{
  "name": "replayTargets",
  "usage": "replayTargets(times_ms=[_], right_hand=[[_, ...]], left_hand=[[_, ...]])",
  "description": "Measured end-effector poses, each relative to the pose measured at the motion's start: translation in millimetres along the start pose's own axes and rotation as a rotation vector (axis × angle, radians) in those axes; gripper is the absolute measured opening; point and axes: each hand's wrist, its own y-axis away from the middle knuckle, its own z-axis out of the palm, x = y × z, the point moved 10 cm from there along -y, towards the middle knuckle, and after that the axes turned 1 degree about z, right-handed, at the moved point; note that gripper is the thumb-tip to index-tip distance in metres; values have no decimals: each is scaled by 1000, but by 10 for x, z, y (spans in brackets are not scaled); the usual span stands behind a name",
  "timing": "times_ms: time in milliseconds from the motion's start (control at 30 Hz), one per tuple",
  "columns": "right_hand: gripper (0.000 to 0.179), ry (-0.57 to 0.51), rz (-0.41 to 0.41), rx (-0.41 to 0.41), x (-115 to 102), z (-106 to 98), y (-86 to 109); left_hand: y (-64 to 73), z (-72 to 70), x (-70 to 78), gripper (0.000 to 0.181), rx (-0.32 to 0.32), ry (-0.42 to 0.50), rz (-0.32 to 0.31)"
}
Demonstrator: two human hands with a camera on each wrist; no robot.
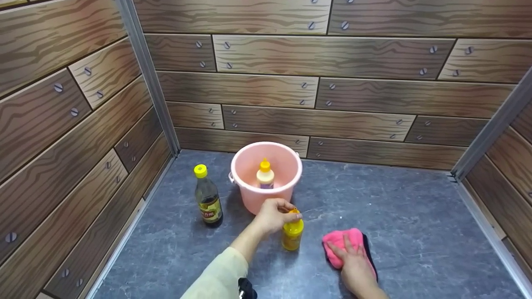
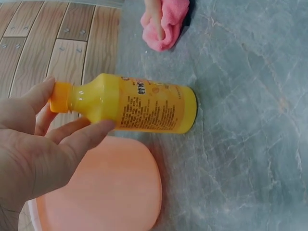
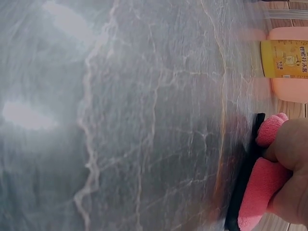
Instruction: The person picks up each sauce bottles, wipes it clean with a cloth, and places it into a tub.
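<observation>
- Centre of the head view, the front of the pink bucket (image 1: 254, 200) hides the lower part of the orange-capped squeeze bottle (image 1: 264, 176) from you.
- Below it, your left hand (image 1: 272, 216) partly covers the cap of the yellow bottle (image 1: 292, 238).
- The right wrist view's right edge cuts off your right hand (image 3: 297, 168) and that bottle's top.

Yellow bottle (image 1: 292, 236) wore an orange cap (image 2: 61, 97); pink cloth (image 1: 356, 239) showed black edging (image 3: 241, 187). Bucket (image 1: 255, 199) was pale peach-pink. Dark bottle (image 1: 206, 191) had a yellow top (image 1: 200, 170). Surface (image 1: 415, 224) was blue-grey, marbled paler; walls (image 1: 266, 54) were brown, wood-grained. Sleeve (image 1: 222, 274) was pale yellow-green.
</observation>
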Motion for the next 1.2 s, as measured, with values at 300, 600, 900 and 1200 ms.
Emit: replayTargets(times_ms=[300,600,900,1200], right_hand=[[87,-4,-10,18,12,-17,-3],[84,-45,-27,49,35,-21,33],[95,-122,-300,507,-199,-339,260],[100,-151,-523,665,-568,-483,391]], left_hand=[[-60,29,61,15,-129,-29,39],[-83,42,27,19,-226,-84,53],[-98,44,-13,20,-230,-81,38],[-96,47,22,20,-231,-67,70]])
